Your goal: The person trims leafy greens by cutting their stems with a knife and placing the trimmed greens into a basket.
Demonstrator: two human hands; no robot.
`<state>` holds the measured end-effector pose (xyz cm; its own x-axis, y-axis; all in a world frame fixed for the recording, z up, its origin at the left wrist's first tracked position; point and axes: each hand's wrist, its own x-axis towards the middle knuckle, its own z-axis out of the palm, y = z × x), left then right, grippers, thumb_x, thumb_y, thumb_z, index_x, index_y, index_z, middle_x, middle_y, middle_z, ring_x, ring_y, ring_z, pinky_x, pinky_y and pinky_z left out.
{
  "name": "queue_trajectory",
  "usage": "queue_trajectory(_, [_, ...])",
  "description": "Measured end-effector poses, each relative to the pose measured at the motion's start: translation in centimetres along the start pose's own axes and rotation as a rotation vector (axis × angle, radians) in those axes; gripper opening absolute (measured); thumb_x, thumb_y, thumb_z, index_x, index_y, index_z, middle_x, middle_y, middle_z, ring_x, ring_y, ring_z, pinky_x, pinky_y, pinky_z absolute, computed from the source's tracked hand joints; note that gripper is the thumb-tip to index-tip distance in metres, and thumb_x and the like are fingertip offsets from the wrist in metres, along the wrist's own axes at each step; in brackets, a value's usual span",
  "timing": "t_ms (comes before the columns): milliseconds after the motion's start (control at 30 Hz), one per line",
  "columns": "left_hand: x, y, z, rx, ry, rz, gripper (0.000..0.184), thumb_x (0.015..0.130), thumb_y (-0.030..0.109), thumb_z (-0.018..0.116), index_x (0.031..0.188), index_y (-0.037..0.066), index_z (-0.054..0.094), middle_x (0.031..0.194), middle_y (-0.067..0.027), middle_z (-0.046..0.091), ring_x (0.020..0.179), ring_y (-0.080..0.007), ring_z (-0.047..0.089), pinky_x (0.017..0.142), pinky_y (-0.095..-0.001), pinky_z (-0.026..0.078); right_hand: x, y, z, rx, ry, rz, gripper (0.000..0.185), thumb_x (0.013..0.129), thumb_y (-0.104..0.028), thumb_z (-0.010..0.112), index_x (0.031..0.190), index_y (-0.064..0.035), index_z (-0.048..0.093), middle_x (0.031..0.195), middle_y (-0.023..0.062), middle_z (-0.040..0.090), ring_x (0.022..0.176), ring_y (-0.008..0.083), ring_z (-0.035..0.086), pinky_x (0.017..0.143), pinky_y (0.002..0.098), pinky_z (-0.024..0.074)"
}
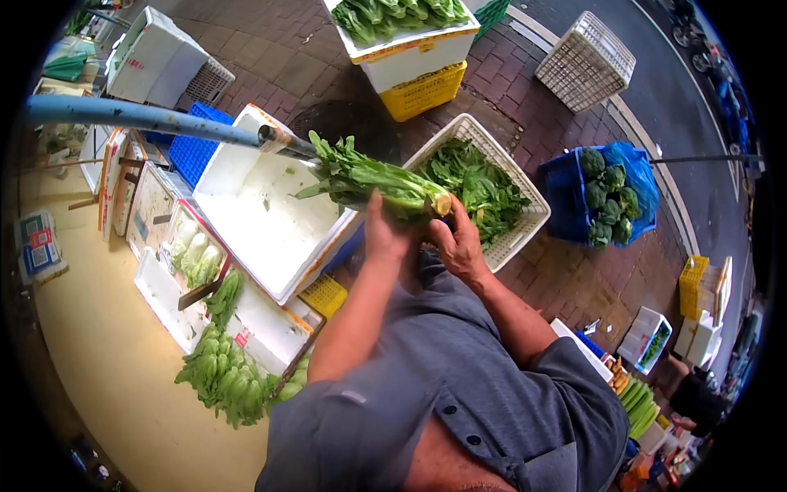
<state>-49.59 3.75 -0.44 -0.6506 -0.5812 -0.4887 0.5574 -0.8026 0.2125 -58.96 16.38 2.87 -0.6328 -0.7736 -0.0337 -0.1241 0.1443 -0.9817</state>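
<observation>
A head of long-leaved lettuce (369,180) lies across my hands, its leaves to the left and its pale, cut stem end to the right. My left hand (387,232) is closed around its underside. At the stem end, my right hand (459,243) has its thumb and fingers pressed against the stem. Something small and dark shows between the hands, too unclear to name. Beyond my right hand stands a white plastic crate (537,209) with loose green leaves (475,184) in it. A white foam box (262,213) with a few leaf scraps is left of my left hand.
A blue pole (139,115) juts in from the left above the foam box. Lettuce fills a foam box (410,45) on a yellow crate (422,92). Broccoli (607,197) sits in a blue crate (566,221) at right. More greens (221,377) lie lower left.
</observation>
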Motion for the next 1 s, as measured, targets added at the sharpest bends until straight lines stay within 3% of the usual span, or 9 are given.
queue_trajectory(100, [0.5, -0.8, 0.8, 0.003, -0.008, -0.027, 0.061, 0.08, 0.039, 0.08, 0.128, 0.009, 0.058, 0.123, -0.0084, 0.064, 0.113, -0.0286, 0.06, 0.104, -0.0461, 0.048, -0.1, 1.5, -1.0, 0.117, -0.004, 0.1, 0.049, 0.097, -0.01, 0.059, 0.144, 0.0003, 0.045, 0.119, 0.0161, 0.068, 0.106, 0.0217, 0.066, 0.091, 0.0316, 0.0503])
queue_trajectory(233, [1.7, -1.5, 0.5, 0.035, 0.016, -0.07, 0.059, 0.084, 0.044, 0.073, 0.129, 0.009, 0.056, 0.123, -0.0091, 0.063, 0.114, -0.0292, 0.059, 0.103, -0.0469, 0.047, -0.2, 2.8, -2.6, 0.245, -0.038, 0.149, 0.046, 0.101, -0.013, 0.055, 0.145, -0.0034, 0.047, 0.098, 0.0067, 0.068, 0.078, 0.012, 0.062, 0.076, 0.0258, 0.0518])
queue_trajectory(333, [2.7, -2.1, 0.8, 0.075, 0.006, -0.08, 0.058, 0.093, 0.05, 0.061, 0.133, 0.008, 0.051, 0.125, -0.0112, 0.058, 0.118, -0.031, 0.056, 0.105, -0.049, 0.044, -0.8, 2.4, -3.5, 0.473, -0.041, 0.342, 0.045, 0.105, -0.018, 0.05, 0.148, -0.0099, 0.045, 0.073, -0.0007, 0.055, 0.053, 0.0021, 0.042, 0.056, 0.0192, 0.0481])
queue_trajectory(467, [3.5, -2.7, 0.8, 0.108, -0.026, -0.118, 0.059, 0.093, 0.049, 0.061, 0.134, 0.008, 0.051, 0.125, -0.0107, 0.058, 0.118, -0.0299, 0.056, 0.105, -0.0476, 0.044, -0.3, 1.6, -5.6, 0.68, 0.239, 0.546, 0.043, 0.106, -0.027, 0.048, 0.148, -0.0193, 0.043, 0.066, -0.0012, 0.047, 0.05, 0.0078, 0.046, 0.055, 0.0274, 0.0555])
queue_trajectory(600, [4.3, -3.2, -1.2, 0.074, -0.046, -0.196, 0.059, 0.09, 0.042, 0.069, 0.135, 0.008, 0.051, 0.126, -0.0105, 0.059, 0.117, -0.0291, 0.057, 0.103, -0.0467, 0.046, -0.6, 4.0, -8.5, 0.807, 0.48, 0.633, 0.047, 0.106, -0.046, 0.04, 0.115, -0.0031, 0.055, 0.064, 0.0017, 0.049, 0.048, 0.0121, 0.044, 0.058, 0.036, 0.052])
queue_trajectory(700, [4.8, -3.4, -2.0, 0.144, -0.084, -0.246, 0.06, 0.087, 0.037, 0.074, 0.134, 0.007, 0.051, 0.124, -0.0107, 0.061, 0.113, -0.0295, 0.06, 0.101, -0.0466, 0.048, -1.2, 5.0, -8.6, 0.822, 0.48, 0.606, 0.05, 0.107, -0.045, 0.035, 0.114, -0.0006, 0.057, 0.063, 0.0017, 0.05, 0.047, 0.0121, 0.043, 0.058, 0.0361, 0.053])
queue_trajectory(833, [4.7, -4.9, -2.4, 0.267, 0.008, -0.105, 0.051, 0.088, 0.021, 0.076, 0.131, 0.006, 0.053, 0.12, -0.0091, 0.062, 0.108, -0.0277, 0.063, 0.096, -0.0451, 0.053, -1.1, 3.9, -6.6, -0.264, 0.264, -0.228, 0.032, 0.084, -0.023, 0.075, 0.105, -0.0006, 0.065, 0.082, 0.0093, 0.058, 0.064, 0.0202, 0.058, 0.06, 0.0326, 0.0501])
queue_trajectory(867, [4.5, -5.1, -2.2, 0.218, 0.03, -0.143, 0.049, 0.087, 0.014, 0.077, 0.13, 0.006, 0.053, 0.119, -0.0071, 0.062, 0.107, -0.0253, 0.063, 0.094, -0.0427, 0.054, -1.0, 2.1, -6.1, -0.32, 0.217, -0.203, 0.035, 0.075, -0.014, 0.082, 0.103, -0.002, 0.066, 0.092, 0.0128, 0.059, 0.075, 0.0274, 0.063, 0.063, 0.0375, 0.0501])
queue_trajectory(1000, [3.7, -5.6, -2.8, 0.346, 0.009, -0.052, 0.053, 0.086, 0.016, 0.078, 0.131, 0.007, 0.052, 0.12, -0.0054, 0.062, 0.108, -0.0228, 0.061, 0.093, -0.0407, 0.053, -0.8, 3.7, -5.3, -0.431, 0.196, -0.135, 0.021, 0.082, -0.013, 0.076, 0.096, -0.0035, 0.065, 0.087, 0.0125, 0.06, 0.073, 0.0306, 0.062, 0.063, 0.04, 0.0491])
